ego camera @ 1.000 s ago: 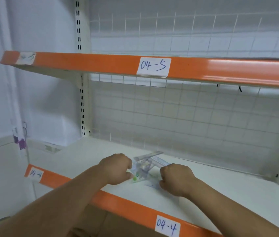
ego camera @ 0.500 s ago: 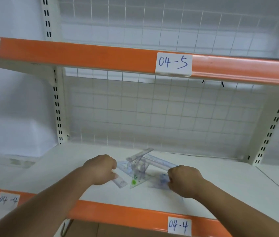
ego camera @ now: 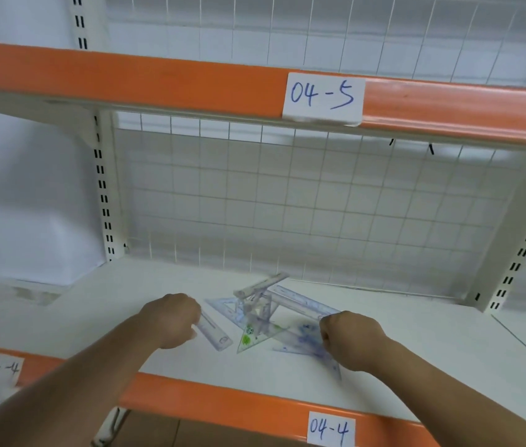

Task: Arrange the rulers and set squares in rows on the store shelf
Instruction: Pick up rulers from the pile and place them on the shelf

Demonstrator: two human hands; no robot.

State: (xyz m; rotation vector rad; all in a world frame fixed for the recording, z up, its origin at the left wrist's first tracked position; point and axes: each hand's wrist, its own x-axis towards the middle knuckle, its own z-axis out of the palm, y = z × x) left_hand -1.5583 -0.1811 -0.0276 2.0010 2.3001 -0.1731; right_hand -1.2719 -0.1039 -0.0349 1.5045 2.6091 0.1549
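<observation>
Behind the 04-4 label (ego camera: 331,429), rulers and set squares (ego camera: 257,312) lie heaped on the shelf (ego camera: 432,356). The left hand (ego camera: 171,321) pinches a clear ruler (ego camera: 216,333) by its end; the right hand (ego camera: 350,338) curls over a blue set square (ego camera: 303,345), grip hidden.

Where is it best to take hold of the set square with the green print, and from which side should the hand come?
Probably its near corner, from the front of the shelf. That corner of the green-printed set square points forward and lies uncovered, while its far part is caught under the crossed rulers. Pinch it and slide it out toward you.
</observation>
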